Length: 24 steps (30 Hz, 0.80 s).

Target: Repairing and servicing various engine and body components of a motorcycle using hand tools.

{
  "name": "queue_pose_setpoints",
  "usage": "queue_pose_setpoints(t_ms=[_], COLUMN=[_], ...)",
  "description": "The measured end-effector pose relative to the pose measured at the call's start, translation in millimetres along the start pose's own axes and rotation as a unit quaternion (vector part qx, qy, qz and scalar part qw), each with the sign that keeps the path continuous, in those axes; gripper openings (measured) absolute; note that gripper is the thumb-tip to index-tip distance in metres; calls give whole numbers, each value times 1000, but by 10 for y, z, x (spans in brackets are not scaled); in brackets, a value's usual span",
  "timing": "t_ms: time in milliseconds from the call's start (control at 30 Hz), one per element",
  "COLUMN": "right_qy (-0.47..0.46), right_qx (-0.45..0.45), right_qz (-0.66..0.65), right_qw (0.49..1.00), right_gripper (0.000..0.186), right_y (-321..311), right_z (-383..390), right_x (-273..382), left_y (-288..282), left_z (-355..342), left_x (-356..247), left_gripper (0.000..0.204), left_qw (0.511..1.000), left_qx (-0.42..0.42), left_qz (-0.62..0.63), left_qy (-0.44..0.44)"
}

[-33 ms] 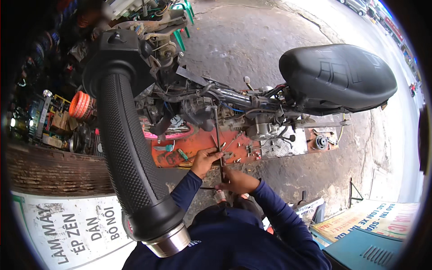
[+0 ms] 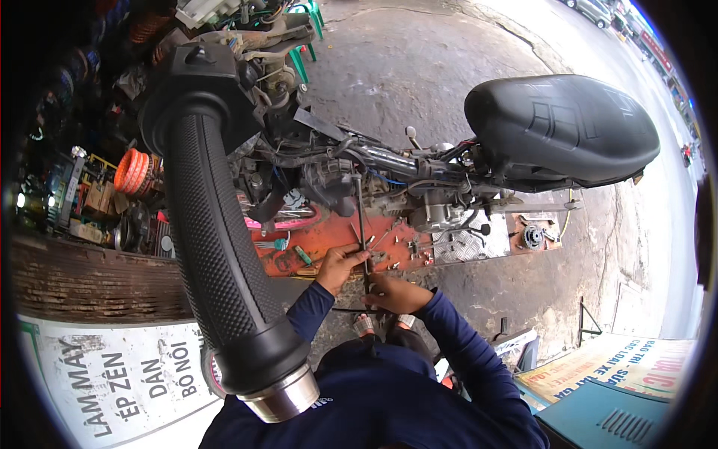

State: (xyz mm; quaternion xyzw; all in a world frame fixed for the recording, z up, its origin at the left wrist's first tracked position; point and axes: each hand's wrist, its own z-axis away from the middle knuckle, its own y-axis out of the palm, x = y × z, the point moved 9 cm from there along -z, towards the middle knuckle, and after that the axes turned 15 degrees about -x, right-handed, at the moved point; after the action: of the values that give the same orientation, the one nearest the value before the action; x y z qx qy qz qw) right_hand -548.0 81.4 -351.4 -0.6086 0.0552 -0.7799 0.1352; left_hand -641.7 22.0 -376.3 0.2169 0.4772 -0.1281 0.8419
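While both forearms in dark blue sleeves reach forward from the lower edge, the left hand (image 2: 340,266) and the right hand (image 2: 396,293) meet at the lower end of a long thin metal rod (image 2: 360,217) that stands nearly upright in front of a stripped motorbike. The left hand's grip is curled around the rod near its foot, fingers pressed together on the shaft. The right hand sits just below and beside it, closed over the rod's bottom end, though what else it may be pinching is too small to tell. The rod's upper end rises to the bike's exposed engine (image 2: 336,183), among hoses and cables. Under the hands lies an orange metal tray (image 2: 321,236) on the concrete ground, strewn with small bolts and loose parts; a green-handled tool (image 2: 301,255) rests on it just left of the left hand. A ribbed checker plate (image 2: 464,243) lies beside the tray to the right. The black seat (image 2: 561,127) juts out to the upper right, well apart from the hands. A large black handlebar grip (image 2: 217,239) with a chrome end looms close to the camera at left.
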Motion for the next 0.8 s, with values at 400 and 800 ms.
queue_pose_setpoints(t_ms=[400, 800], right_qy=[149, 141], right_qx=[35, 91], right_qz=[-311, -342], right_qw=[938, 925], right_gripper=[23, 22], right_y=[107, -33], right_z=[-223, -269], right_x=[-432, -357], left_y=[-76, 103], left_z=[-171, -162], left_x=[-148, -192], left_gripper=[27, 33], left_qw=[999, 999], left_qx=[-15, -6], left_qz=[-22, -4], left_qy=[-45, -38])
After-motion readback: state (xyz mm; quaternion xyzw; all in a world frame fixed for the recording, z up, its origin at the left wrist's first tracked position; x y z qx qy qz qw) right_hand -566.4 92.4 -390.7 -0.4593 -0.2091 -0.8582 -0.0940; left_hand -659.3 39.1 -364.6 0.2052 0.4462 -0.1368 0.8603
